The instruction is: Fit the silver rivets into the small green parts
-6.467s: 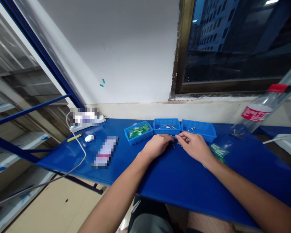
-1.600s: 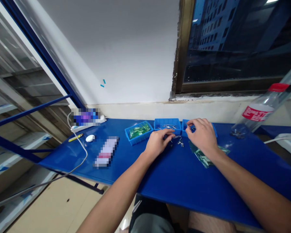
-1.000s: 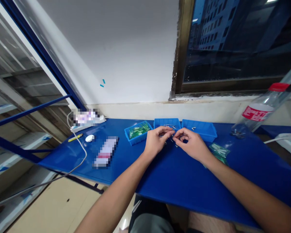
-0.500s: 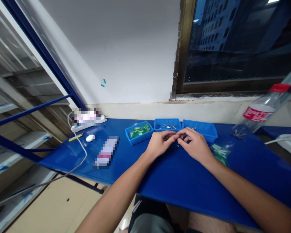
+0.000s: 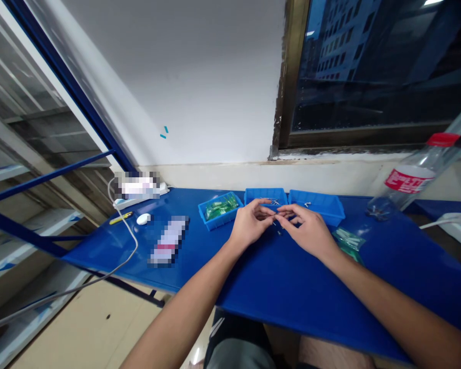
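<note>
My left hand (image 5: 252,221) and my right hand (image 5: 304,225) meet fingertip to fingertip above the table. Both are closed in a pinch, and whatever lies between the fingertips is too small to make out. Just below them a tiny metal piece (image 5: 279,233) shows against the blue surface. Behind my left hand stands a blue bin (image 5: 267,193) with thin silvery metal pieces in it, partly covered by the fingers. Another blue bin (image 5: 332,205), behind my right hand, holds a few small metal pieces.
On the blue table (image 5: 292,287), a third blue bin (image 5: 218,224) holds green packets. Clear packets (image 5: 348,238) lie right of my right hand. A red-capped bottle (image 5: 411,177), a yellow cutter (image 5: 121,218), a white round object (image 5: 143,219) and a power strip (image 5: 142,197) with cable stand around.
My joined fingertips have shifted slightly left and down, and the left fingers have spread a little. More of the right bin's contents now shows.
</note>
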Motion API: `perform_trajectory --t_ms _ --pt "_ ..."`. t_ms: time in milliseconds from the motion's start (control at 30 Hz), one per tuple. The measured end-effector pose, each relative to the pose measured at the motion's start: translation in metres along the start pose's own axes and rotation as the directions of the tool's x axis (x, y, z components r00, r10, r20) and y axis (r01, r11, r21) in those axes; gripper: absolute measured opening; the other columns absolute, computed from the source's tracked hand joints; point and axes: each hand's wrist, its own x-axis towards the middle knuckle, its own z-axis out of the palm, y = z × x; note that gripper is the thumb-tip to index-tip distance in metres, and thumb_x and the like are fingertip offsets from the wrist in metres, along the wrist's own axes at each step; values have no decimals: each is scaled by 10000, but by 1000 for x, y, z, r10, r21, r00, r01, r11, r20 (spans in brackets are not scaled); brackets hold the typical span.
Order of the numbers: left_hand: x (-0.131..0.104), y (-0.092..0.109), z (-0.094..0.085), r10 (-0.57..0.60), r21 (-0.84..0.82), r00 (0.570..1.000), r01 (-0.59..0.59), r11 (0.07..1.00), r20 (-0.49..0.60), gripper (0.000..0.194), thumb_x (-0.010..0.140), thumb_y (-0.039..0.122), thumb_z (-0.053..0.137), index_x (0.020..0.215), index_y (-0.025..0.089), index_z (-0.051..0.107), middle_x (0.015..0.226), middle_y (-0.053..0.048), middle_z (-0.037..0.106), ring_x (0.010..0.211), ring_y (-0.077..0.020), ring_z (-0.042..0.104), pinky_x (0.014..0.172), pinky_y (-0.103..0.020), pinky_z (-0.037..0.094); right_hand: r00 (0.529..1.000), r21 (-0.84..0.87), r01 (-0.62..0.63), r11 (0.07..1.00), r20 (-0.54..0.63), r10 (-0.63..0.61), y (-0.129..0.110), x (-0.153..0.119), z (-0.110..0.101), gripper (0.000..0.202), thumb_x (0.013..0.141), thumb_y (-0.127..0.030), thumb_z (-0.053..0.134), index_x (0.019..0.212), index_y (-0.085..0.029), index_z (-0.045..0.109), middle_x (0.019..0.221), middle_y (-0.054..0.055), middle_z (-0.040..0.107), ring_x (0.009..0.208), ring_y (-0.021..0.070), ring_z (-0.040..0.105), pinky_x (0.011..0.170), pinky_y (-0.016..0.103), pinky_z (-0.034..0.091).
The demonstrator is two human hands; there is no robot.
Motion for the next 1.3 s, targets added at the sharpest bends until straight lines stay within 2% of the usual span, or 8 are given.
perform_trajectory --t_ms 133,300,500,633,767,967,1133,1300 --pt "-2 1 1 70 88 996 -74 993 47 481 827 46 732 1283 170 644 965 -56 786 863 -167 779 857 -309 651 997 24 25 999 72 -26 0 1 -1 223 976 -398 637 1074 -249 772 997 74 762 815 224 736 696 361 630" --pt "1 1 -1 109 151 994 -112 982 29 437 846 133 791 1263 167 664 967 -61 783 851 -160 755 831 -298 634 1000 -42 -13 999 20 14 3 1 -3 174 980 -352 611 1000 -257 756 1014 55 760 799 217 722 697 365 598" --pt "3 -3 -3 70 71 997 -71 995 9 425 857 93 744 1271 155 668 1047 -96 794 869 -161 759 860 -322 637 998 -101 64 993 33 -61 6 1 -2 103 932 -285 643 976 -255 731 948 33 755 744 202 686 734 372 567" --pt "2 -2 -1 57 -22 998 -57 998 41 484 838 36 710 1307 137 647 1150 -136 775 911 -169 773 884 -328 637 999 -54 31 998 25 -29 2 0 1 154 879 -234 634 1027 -235 677 875 28 723 713 190 656 674 336 548" --pt "1 7 -1 48 17 998 -49 999 30 475 884 208 772 1338 155 643 1211 -148 761 958 -195 773 835 -306 633 999 -54 34 998 28 -32 -1 0 0 334 863 -197 575 1182 -225 669 853 17 668 664 165 601 630 308 520" --pt "-5 18 -2 -117 103 989 107 989 96 501 969 507 684 1317 147 686 866 -87 797 669 -180 743 677 -291 608 998 5 -54 999 -28 54 -2 0 -1 269 881 -229 594 1145 -216 644 851 18 662 695 164 624 642 291 525" --pt "-7 16 0 -154 43 969 148 988 194 606 973 548 662 1412 129 633 899 -111 809 699 -205 768 684 -311 630 997 12 -76 997 -30 76 -4 -1 -1 104 899 -274 636 991 -227 636 885 22 709 725 172 681 675 299 541" --pt "-5 13 -2 -66 97 978 47 994 197 428 971 479 686 1243 157 755 1076 -112 817 910 -245 797 838 -344 639 1000 -94 17 995 -19 -19 -1 -1 -2 66 886 -237 641 921 -234 696 909 28 722 714 177 650 681 320 524"
